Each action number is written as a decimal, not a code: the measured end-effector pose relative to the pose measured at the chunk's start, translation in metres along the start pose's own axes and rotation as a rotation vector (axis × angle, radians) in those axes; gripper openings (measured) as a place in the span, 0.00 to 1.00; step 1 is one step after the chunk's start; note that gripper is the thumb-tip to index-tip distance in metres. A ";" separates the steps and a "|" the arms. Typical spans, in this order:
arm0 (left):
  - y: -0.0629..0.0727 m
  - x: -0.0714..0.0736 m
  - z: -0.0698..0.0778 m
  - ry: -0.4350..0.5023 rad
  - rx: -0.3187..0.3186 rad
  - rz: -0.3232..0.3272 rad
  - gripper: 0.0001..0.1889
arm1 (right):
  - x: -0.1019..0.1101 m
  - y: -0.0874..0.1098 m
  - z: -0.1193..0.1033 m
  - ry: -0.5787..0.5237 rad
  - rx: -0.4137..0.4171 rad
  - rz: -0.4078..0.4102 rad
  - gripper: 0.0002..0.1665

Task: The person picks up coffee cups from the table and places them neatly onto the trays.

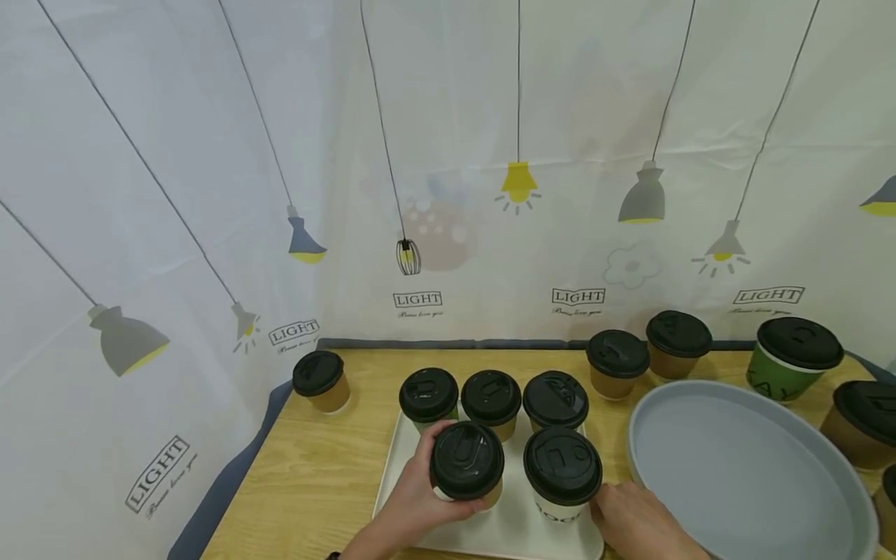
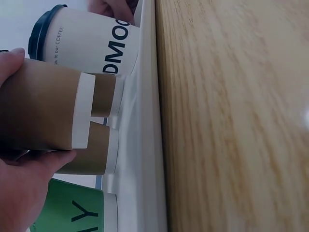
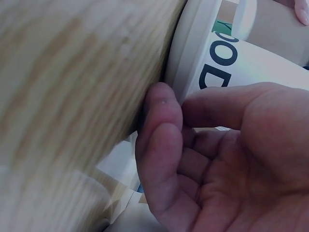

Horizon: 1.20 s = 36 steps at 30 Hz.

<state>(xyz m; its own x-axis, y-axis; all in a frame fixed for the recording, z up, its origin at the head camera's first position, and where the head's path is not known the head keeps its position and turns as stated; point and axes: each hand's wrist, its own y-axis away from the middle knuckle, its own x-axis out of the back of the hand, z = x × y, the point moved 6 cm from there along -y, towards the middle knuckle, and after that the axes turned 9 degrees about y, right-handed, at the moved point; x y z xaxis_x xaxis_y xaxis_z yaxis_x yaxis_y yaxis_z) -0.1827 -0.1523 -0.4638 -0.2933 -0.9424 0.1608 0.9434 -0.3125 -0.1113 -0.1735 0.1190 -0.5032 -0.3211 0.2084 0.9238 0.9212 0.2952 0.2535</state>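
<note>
My left hand (image 1: 428, 486) grips a brown paper coffee cup (image 2: 41, 106) with a black lid (image 1: 467, 460). In the left wrist view the cup's white base is held off the cream tray (image 2: 145, 145). On that tray stand a white lettered cup (image 1: 560, 474) at the right front and a row behind: a green cup (image 2: 72, 208) and two brown cups (image 1: 490, 400) (image 1: 556, 400). With thumb and curled fingers, my right hand (image 1: 640, 517) pinches the tray's right edge, beside the white cup. The thumb (image 3: 217, 104) lies at the rim.
A large round grey tray (image 1: 749, 467) lies at the right. Around it stand more lidded cups, among them a green one (image 1: 791, 358) and a brown one (image 1: 864, 424). One brown cup (image 1: 322, 379) is alone at the table's left. A printed curtain (image 1: 455, 117) hangs behind.
</note>
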 end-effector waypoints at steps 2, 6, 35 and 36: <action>-0.002 -0.003 -0.001 0.000 -0.001 -0.019 0.55 | 0.000 -0.001 0.000 0.001 -0.002 -0.003 0.11; -0.004 -0.009 -0.004 0.020 0.004 -0.063 0.55 | -0.001 -0.002 0.000 0.004 -0.002 -0.013 0.11; -0.005 -0.019 -0.027 -0.046 0.046 -0.083 0.53 | -0.003 -0.001 0.001 -0.029 -0.009 -0.034 0.11; -0.004 -0.019 -0.028 -0.047 0.052 -0.081 0.53 | -0.004 -0.001 0.001 -0.025 -0.008 -0.036 0.11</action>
<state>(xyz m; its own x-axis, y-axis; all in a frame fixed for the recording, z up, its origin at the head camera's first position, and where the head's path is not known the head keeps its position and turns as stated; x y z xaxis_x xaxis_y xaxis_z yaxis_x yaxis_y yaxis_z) -0.1856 -0.1363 -0.4938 -0.3621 -0.9075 0.2128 0.9241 -0.3794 -0.0454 -0.1737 0.1187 -0.5070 -0.3593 0.2212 0.9066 0.9107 0.2955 0.2888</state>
